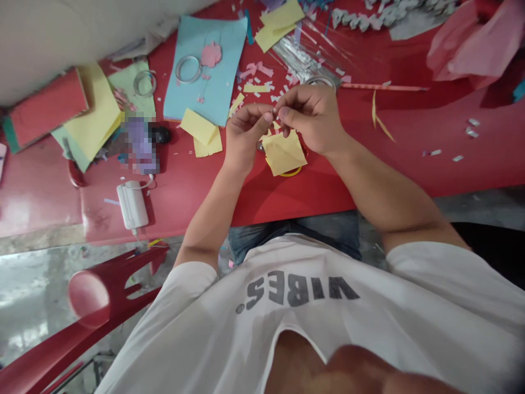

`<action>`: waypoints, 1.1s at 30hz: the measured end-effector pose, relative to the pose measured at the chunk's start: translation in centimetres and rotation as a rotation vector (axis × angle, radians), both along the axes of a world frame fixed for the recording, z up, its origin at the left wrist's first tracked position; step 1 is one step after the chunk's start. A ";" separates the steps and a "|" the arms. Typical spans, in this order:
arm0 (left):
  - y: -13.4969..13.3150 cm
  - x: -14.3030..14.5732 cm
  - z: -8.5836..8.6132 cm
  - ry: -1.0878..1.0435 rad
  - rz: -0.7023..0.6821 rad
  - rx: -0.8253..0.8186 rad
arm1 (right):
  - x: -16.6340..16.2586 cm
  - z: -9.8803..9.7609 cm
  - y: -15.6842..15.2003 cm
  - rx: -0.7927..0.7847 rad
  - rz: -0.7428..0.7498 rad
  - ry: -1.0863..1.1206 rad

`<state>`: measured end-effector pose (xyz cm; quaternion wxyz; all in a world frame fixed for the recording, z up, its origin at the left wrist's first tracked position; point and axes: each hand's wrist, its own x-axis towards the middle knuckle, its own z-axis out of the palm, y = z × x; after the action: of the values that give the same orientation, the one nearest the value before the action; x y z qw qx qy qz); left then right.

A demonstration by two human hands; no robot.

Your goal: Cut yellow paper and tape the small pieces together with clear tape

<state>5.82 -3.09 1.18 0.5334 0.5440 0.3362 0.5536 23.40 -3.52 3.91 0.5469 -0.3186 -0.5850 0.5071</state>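
Above the red table, my left hand (245, 131) and my right hand (312, 116) meet fingertip to fingertip. Both are closed in a pinch on a tiny pale piece (274, 110), too small to name and mostly covered by the fingers. Just below them lies a square of yellow paper (285, 153), with a yellow curved edge showing under it. Small white and pink paper scraps (262, 76) are scattered beyond my fingers. Folded yellow paper (200, 129) rests left of my left hand. Behind my right hand is a roll of tape (322, 82), partly hidden.
A blue sheet (176, 71) carries a tape roll (188, 69) and a pink paper flower (211, 54). Clear plastic wrap with silvery strips (297, 57) and a pink pencil-like stick (385, 87) lie behind. A white power bank (133, 205) sits left, near a red chair (88, 295).
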 end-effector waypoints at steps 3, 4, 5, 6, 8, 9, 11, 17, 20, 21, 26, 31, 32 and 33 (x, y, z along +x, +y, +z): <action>0.1 -0.1 -0.2 0.058 0.033 0.023 | -0.1 -0.1 -0.1 0.025 -0.001 -0.017; 0.1 -0.1 -0.3 0.076 0.042 0.032 | -0.1 -0.1 -0.1 0.045 -0.009 -0.020; 0.2 -0.1 -0.5 0.094 0.049 0.043 | -0.1 -0.1 -0.2 0.068 -0.020 -0.027; 0.3 -0.1 -0.6 0.113 0.055 0.056 | -0.2 -0.1 -0.2 0.091 -0.037 -0.043; 0.5 -0.2 -0.9 0.149 0.067 0.081 | -0.2 -0.1 -0.4 0.130 -0.085 -0.101; 0.6 -0.3 -1.0 0.160 0.071 0.090 | -0.2 0.0 -0.5 0.138 -0.109 -0.135; 0.6 -0.5 -1.1 0.169 0.063 0.095 | -0.2 0.1 -0.6 0.128 -0.140 -0.186; 0.5 -0.9 -0.4 0.112 -0.045 0.068 | -0.2 0.7 -0.7 0.070 -0.132 -0.209; 0.2 -0.9 0.3 0.170 0.012 0.115 | -0.2 1.1 -0.8 -0.005 -0.139 -0.201; 0.1 -0.8 0.6 0.193 0.040 0.142 | -0.2 1.2 -0.8 -0.032 -0.141 -0.200; -0.6 -1.0 1.5 0.336 0.084 0.229 | -0.2 1.2 -0.7 -0.079 -0.135 -0.137; -0.2 -2.5 1.4 0.573 0.055 0.215 | -0.2 0.5 -0.3 -0.052 -0.087 0.011; 0.0 -2.7 1.3 0.602 0.040 0.228 | -0.3 0.4 -0.2 -0.042 -0.079 0.029; 0.0 -2.9 1.2 0.624 0.027 0.233 | -0.3 0.2 -0.1 -0.037 -0.077 0.035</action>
<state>2.89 -3.06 2.41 0.3314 0.7402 0.4249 0.4022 23.12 -3.60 4.16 0.5702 -0.3420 -0.5531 0.5019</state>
